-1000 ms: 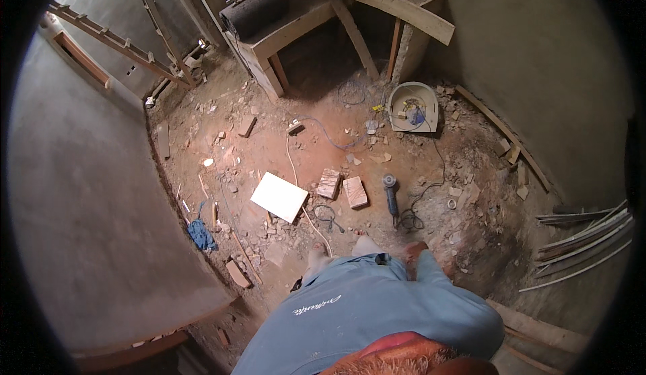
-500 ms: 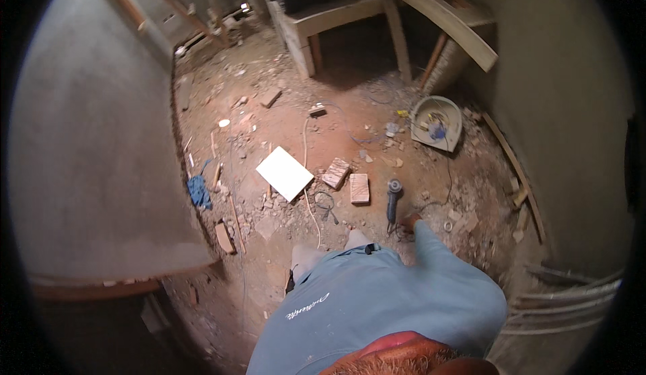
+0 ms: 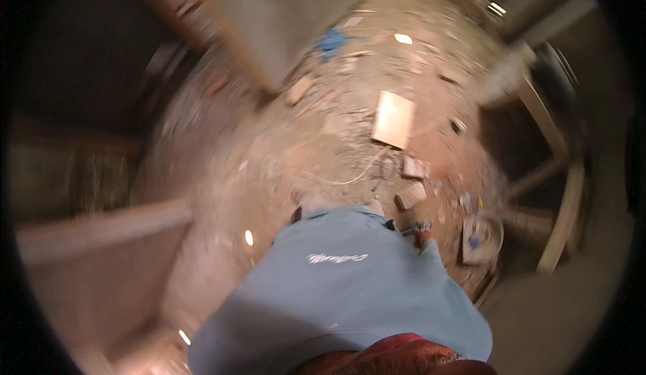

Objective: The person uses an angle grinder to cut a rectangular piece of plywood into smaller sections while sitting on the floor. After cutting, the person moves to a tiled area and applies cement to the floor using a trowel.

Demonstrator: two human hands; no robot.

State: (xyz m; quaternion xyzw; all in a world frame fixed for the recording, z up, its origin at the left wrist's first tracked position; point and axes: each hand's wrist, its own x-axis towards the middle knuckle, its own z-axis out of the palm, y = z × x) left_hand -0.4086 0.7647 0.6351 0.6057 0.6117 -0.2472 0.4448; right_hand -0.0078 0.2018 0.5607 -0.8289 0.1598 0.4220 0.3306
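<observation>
My right hand point(image 3: 425, 236) is low beside my right hip, at the end of a blue sleeve. Right against it is an angle grinder point(image 3: 423, 226), its metal head at the fingers and its dark body reaching toward my waist. Blur hides the fingers, so whether they grip it cannot be told. Two reddish blocks, one brick point(image 3: 417, 167) farther off and another brick point(image 3: 411, 195) nearer, lie just beyond the grinder. A pale rectangular panel point(image 3: 393, 120) rests flat on the floor past them. My left hand is out of the picture.
Rubble covers the floor point(image 3: 316, 132), with a pale cable point(image 3: 336, 182) across it. A whitish basin point(image 3: 498, 230) holding small things stands at the right, below a wooden bench point(image 3: 542, 109). A blue cloth point(image 3: 331, 44) lies near a grey wall point(image 3: 289, 11); a ledge point(image 3: 101, 227) juts in at left.
The view has swung to the left, so the panel, bricks and basin appear turned clockwise and shifted right. My right hand now appears nearer the grinder's head than before.
</observation>
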